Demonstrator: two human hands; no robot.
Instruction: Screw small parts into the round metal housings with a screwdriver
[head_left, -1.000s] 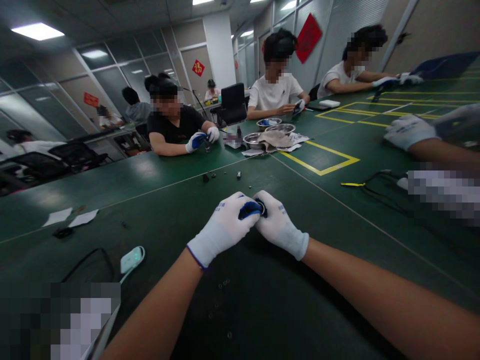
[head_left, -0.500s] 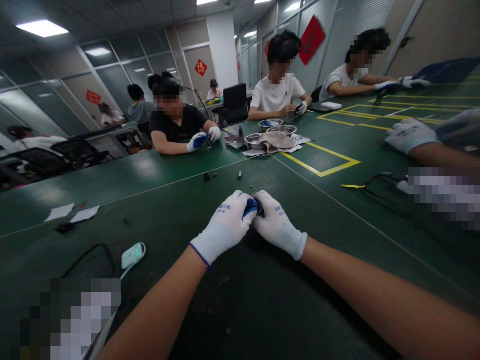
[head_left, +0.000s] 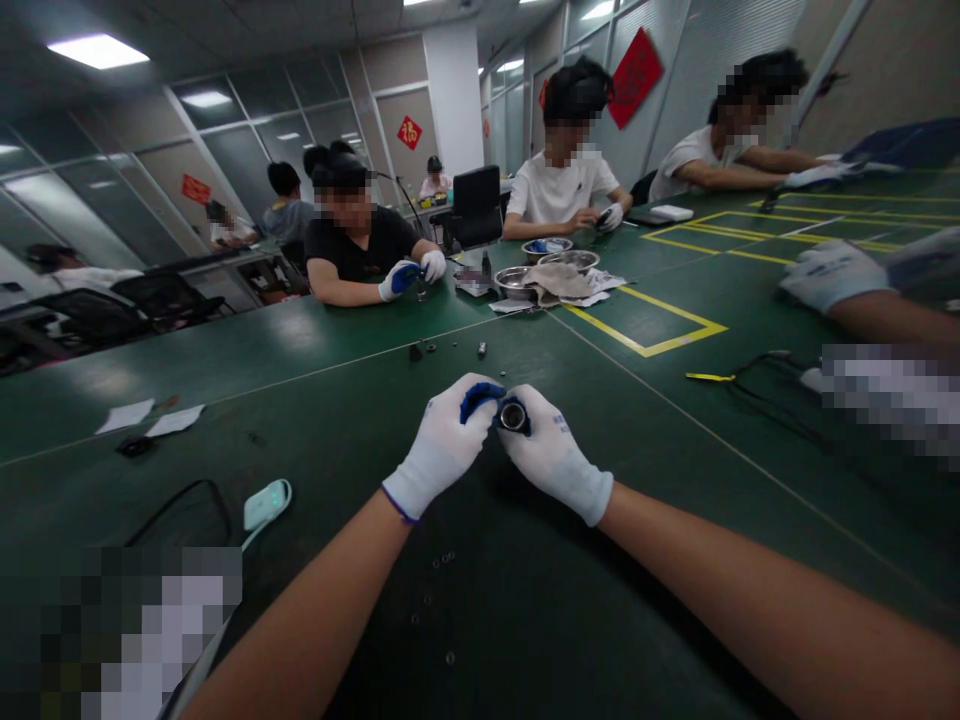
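**Round part (head_left: 514, 417) sits in the right hand (head_left: 553, 452), open end towards me**

Nearest to me, small rings (head_left: 450, 658) lie scattered on the green bench (head_left: 750, 520). Left of them I see a pale device (head_left: 262, 506) with green lights.

Farther in, the right hand is closed around the dark round part. The left hand (head_left: 450, 432) is half curled just beside it; I can't tell whether it holds anything. Blue print marks the right glove's back, too small for me to read.

Beyond the hands lies a small metal piece (head_left: 482, 349). Bench surface stretches right from the right hand towards yellow tape (head_left: 686, 341), and left to the bench's far edge. Metal bowls (head_left: 512, 284) stand farther off. On the far wall, a red diamond (head_left: 410, 132) reads 福.
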